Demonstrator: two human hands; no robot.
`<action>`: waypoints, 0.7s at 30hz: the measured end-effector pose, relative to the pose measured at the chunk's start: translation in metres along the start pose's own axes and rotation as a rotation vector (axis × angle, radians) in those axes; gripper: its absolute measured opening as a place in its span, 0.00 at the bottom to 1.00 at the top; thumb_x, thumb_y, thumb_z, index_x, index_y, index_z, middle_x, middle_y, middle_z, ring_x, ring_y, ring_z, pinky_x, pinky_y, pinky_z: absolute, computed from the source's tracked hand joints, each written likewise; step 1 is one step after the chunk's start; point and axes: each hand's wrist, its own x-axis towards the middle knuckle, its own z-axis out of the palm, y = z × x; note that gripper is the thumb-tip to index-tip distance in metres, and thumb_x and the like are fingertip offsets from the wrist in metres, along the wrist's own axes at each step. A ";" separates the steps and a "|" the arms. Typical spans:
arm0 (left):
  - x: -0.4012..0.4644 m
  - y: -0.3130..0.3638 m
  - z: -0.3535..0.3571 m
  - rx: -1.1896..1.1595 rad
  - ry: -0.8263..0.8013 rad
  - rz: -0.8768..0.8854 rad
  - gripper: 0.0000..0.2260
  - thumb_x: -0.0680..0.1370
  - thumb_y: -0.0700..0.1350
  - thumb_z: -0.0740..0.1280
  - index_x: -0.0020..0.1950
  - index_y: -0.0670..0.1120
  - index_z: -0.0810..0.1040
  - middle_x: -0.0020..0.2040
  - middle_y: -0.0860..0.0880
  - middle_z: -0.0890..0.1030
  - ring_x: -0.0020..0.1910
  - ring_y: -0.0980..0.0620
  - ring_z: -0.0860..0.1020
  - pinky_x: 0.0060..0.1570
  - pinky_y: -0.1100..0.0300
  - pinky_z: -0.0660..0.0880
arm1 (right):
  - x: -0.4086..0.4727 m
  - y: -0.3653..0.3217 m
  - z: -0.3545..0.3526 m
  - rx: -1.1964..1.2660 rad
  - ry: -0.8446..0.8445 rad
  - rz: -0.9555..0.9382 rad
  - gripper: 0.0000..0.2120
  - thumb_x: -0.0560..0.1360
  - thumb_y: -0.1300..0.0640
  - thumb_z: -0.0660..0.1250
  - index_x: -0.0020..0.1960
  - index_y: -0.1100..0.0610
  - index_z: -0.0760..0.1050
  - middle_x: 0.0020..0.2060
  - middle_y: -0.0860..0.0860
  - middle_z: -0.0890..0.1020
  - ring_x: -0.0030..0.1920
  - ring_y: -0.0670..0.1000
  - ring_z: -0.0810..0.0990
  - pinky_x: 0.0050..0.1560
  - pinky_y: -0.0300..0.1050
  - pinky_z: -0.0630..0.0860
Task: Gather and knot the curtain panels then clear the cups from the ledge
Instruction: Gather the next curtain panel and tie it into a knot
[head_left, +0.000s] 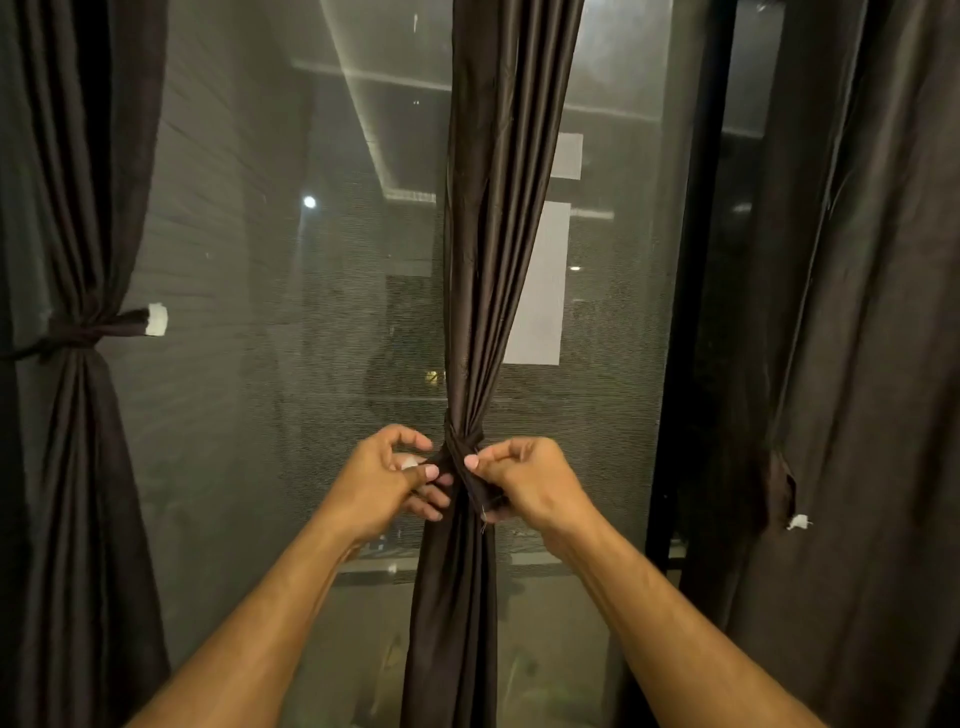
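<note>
A dark brown curtain panel (498, 260) hangs gathered in the middle of the window, cinched by a tie band (460, 451) of the same cloth. My left hand (387, 480) pinches the band's white-tipped end on the left side of the bundle. My right hand (524, 480) pinches the other end of the band on the right side. Another panel (72, 208) at the left is tied with its own band (104, 327). No cups or ledge show in this view.
A loose dark curtain (857, 364) hangs at the right, with a white-tipped tie strip (792, 506) dangling on it. A black window frame post (691, 312) stands between it and the middle panel. Behind is mesh-covered glass (291, 312) with reflections.
</note>
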 end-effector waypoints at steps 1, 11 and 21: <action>0.001 0.000 0.001 0.033 -0.014 0.006 0.06 0.80 0.29 0.64 0.55 0.38 0.74 0.36 0.39 0.82 0.31 0.45 0.82 0.27 0.54 0.80 | 0.001 0.004 0.001 -0.024 0.010 -0.016 0.09 0.79 0.60 0.72 0.53 0.67 0.80 0.39 0.55 0.87 0.34 0.47 0.84 0.31 0.42 0.79; 0.012 0.013 0.034 0.260 0.168 0.052 0.14 0.78 0.50 0.67 0.34 0.46 0.73 0.28 0.48 0.70 0.28 0.51 0.69 0.31 0.56 0.65 | 0.003 0.025 0.020 -0.246 0.034 -0.149 0.16 0.76 0.61 0.76 0.34 0.53 0.73 0.29 0.47 0.78 0.28 0.40 0.75 0.32 0.34 0.70; 0.028 0.021 0.031 0.236 0.078 -0.138 0.15 0.75 0.43 0.75 0.31 0.44 0.73 0.24 0.45 0.73 0.22 0.50 0.69 0.22 0.63 0.64 | 0.006 0.002 0.011 0.244 0.119 0.150 0.09 0.73 0.63 0.67 0.51 0.66 0.81 0.42 0.58 0.88 0.24 0.46 0.65 0.26 0.39 0.59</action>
